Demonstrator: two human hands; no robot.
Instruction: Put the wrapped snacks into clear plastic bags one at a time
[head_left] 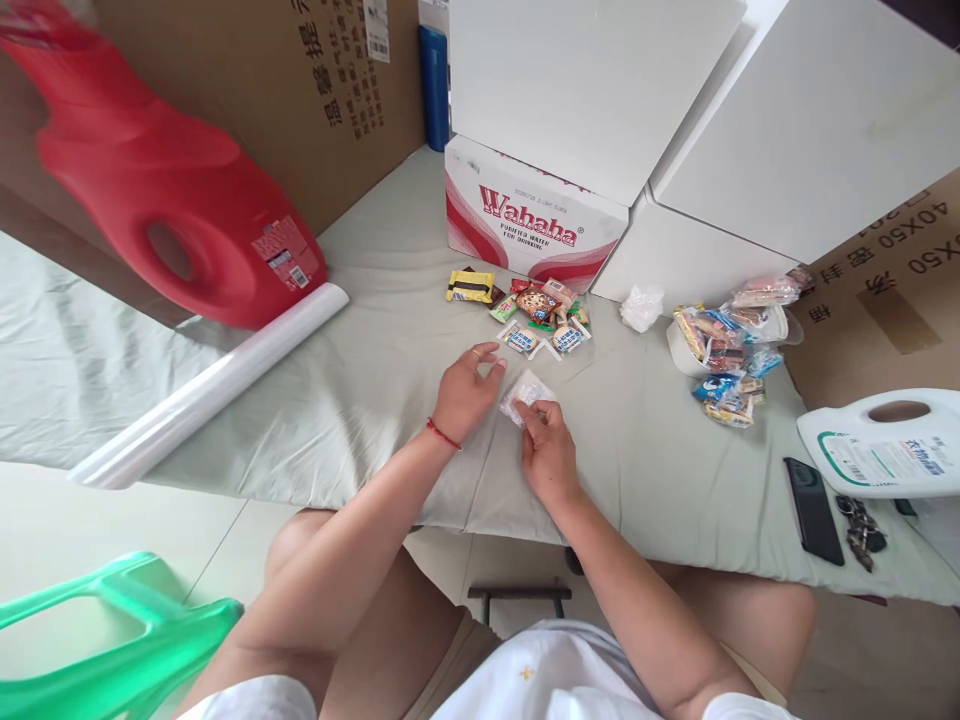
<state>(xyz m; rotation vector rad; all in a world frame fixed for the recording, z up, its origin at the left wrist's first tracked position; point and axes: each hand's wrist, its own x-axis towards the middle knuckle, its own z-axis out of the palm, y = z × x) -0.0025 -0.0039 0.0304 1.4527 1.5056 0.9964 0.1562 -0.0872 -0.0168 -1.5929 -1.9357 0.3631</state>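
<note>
My right hand [550,446] pinches a small, crinkled clear plastic bag [527,388] lying on the cloth. To its left, my left hand [468,388] hovers close to the bag, thumb and fingers apart and slightly curled, holding nothing. A red string bracelet circles that wrist. Just beyond both hands sits a small pile of wrapped snacks: a yellow packet [470,286], a brown packet [537,303], a green packet [504,310] and two white-and-blue packets, one left [519,339] and one right [571,340].
Right of the pile lie crumpled clear plastic [642,307] and a white bowl [681,345] heaped with snacks. A Wahaha carton [536,215] stands behind. At left are a red jug [165,180] and a plastic-film roll [217,385]; at right, a white detergent bottle [885,450], phone [814,510] and keys [862,530].
</note>
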